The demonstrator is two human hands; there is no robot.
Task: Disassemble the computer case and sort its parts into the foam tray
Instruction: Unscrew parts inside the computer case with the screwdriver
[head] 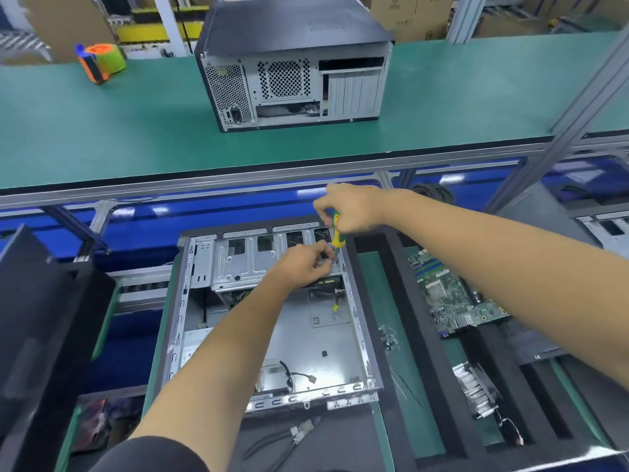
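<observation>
An open computer case [360,338] lies on its side in front of me, its metal drive cage [238,264] at the far end. My right hand [354,207] grips a yellow-green screwdriver [337,233] upright over the cage's far right corner. My left hand [303,264] pinches something small and dark beside the screwdriver tip; what it is I cannot tell. To the right, the black foam tray [429,338] holds a green motherboard [452,294], a finned heatsink [476,390] and a few small screws [389,337].
A second, closed computer case [292,66] stands on the green upper shelf [102,131], with an orange and green tape roll [100,61] to its left. A black panel [41,321] leans at my left. Loose cables [292,437] lie at the case's near edge.
</observation>
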